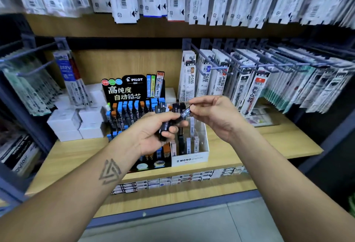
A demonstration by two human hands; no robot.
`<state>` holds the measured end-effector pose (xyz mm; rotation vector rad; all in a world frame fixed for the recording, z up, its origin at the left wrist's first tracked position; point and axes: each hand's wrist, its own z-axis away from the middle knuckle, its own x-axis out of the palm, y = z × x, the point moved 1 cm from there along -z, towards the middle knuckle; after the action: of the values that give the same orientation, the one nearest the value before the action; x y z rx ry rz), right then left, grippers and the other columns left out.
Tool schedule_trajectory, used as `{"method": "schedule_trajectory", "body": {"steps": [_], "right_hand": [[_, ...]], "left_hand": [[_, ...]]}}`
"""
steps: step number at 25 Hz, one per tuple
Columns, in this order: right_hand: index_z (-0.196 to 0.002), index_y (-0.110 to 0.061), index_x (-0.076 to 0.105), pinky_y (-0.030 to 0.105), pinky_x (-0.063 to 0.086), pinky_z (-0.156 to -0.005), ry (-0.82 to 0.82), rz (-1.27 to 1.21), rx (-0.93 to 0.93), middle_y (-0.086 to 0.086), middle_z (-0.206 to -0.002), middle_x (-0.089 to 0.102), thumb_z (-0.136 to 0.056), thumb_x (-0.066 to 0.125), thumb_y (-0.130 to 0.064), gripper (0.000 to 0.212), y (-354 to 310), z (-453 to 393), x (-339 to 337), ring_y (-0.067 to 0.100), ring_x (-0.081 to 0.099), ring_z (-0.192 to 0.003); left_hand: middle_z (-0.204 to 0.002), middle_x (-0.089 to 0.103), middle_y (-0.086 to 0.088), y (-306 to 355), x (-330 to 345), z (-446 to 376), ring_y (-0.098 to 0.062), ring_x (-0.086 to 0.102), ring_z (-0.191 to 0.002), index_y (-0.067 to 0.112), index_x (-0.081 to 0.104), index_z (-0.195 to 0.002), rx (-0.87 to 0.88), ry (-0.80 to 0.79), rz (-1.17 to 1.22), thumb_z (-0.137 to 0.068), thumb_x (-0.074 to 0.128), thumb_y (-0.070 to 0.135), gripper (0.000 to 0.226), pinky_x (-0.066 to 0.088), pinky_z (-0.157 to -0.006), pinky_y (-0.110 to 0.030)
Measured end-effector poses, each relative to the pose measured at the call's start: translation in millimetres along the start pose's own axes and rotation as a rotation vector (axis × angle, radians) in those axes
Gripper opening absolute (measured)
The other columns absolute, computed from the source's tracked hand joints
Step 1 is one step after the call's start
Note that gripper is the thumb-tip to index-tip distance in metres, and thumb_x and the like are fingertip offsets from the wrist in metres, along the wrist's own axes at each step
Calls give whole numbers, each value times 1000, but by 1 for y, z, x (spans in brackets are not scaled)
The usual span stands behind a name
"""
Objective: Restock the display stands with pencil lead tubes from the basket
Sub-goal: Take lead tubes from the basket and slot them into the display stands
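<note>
Single head-worn view, forward and down, close over wooden shelf [269, 145] and display stands [134, 95].

Black Pilot display stand [123, 88] at twelve o'clock from the left hand [153, 132], lettered white and yellow, with red, green and blue dots. Blue and orange caps on its dark lead tubes [130, 111]. White Mono box [192, 158] at five o'clock, black lettering. Black tubes [165, 124] with white print in the left hand; one black tube [186, 112] in the right hand [213, 115]. Dark triangle tattoo [109, 171] on the forearm. Pale wood shelf [269, 141]; white boxes [76, 120] at nine o'clock.
</note>
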<state>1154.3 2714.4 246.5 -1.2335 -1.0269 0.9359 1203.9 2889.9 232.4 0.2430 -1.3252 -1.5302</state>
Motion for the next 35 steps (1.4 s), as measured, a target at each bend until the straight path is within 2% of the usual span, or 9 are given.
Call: {"method": "schedule_trajectory", "body": {"steps": [5, 8, 11, 14, 18, 22, 29, 33, 35], "right_hand": [[-94, -2, 74, 26, 56, -76, -159, 474, -115, 14, -85, 74, -81, 78, 4, 15, 3, 1, -1, 13, 67, -75], [-105, -6, 71, 28, 54, -76, -217, 653, -161, 11, -84, 71, -89, 70, 2, 18, 3, 2, 3, 12, 65, -75], [-115, -20, 72, 16, 54, -69, -81, 672, -157, 2, -85, 67, -96, 60, 3, 32, -4, -3, -9, 12, 67, -74], [-99, -19, 69, 16, 48, -60, 18, 667, -169, 6, -82, 73, -93, 63, 2, 23, -1, -14, -20, 20, 74, -78], [-92, -8, 70, 29, 57, -74, 88, 615, -245, 13, -89, 75, -89, 73, -5, 6, 7, -25, -20, 16, 67, -77], [-93, -9, 72, 31, 59, -85, 186, 425, -266, 17, -93, 70, -83, 77, 1, 15, 9, -40, -14, 16, 64, -81], [-88, -18, 70, 17, 53, -69, 211, 671, -286, 3, -81, 68, -85, 76, -2, 18, 25, -61, 4, 14, 62, -73], [-91, -20, 71, 4, 45, -59, 218, 796, -293, -6, -78, 66, -87, 76, -7, 15, 18, -62, 5, 3, 59, -68], [-91, -21, 72, 8, 50, -66, 228, 833, -313, -7, -79, 66, -86, 77, -7, 15, 14, -61, 2, 2, 59, -69]], "left_hand": [[-71, 65, -21, -1, 0, -10, -12, 44, -41, -13, 55, -116, 87, 75, -167, -91, 68, 1, 32, 27, -32, -17], [-67, 62, -18, 0, 4, -13, -13, 44, -43, -11, 54, -122, 110, 95, -192, -91, 69, 5, 37, 27, -32, -18], [-66, 59, -12, 9, 3, -10, -12, 43, -46, -2, 61, -103, 82, 95, -86, -93, 68, 13, 19, 29, -33, -17], [-68, 56, -7, 18, -4, -7, -10, 42, -49, 5, 59, -89, 19, 59, 8, -94, 62, 17, 13, 30, -34, -15], [-69, 54, -7, 21, -7, 0, -8, 42, -50, 4, 56, -85, -15, 43, 119, -98, 53, 13, 16, 31, -36, -12], [-68, 56, -7, 19, -10, 0, -8, 45, -49, 4, 59, -85, -31, 54, 164, -98, 56, 13, 16, 34, -35, -12], [-65, 54, -7, 16, -9, 2, -8, 42, -48, 4, 57, -85, -34, 67, 144, -99, 55, 13, 17, 30, -33, -13], [-65, 54, -8, 18, -13, 5, -8, 41, -48, 3, 56, -85, -27, 66, 128, -100, 53, 13, 18, 29, -33, -13], [-65, 54, -8, 18, -14, 6, -8, 41, -48, 3, 56, -84, -25, 66, 118, -100, 53, 13, 19, 29, -33, -13]]}}
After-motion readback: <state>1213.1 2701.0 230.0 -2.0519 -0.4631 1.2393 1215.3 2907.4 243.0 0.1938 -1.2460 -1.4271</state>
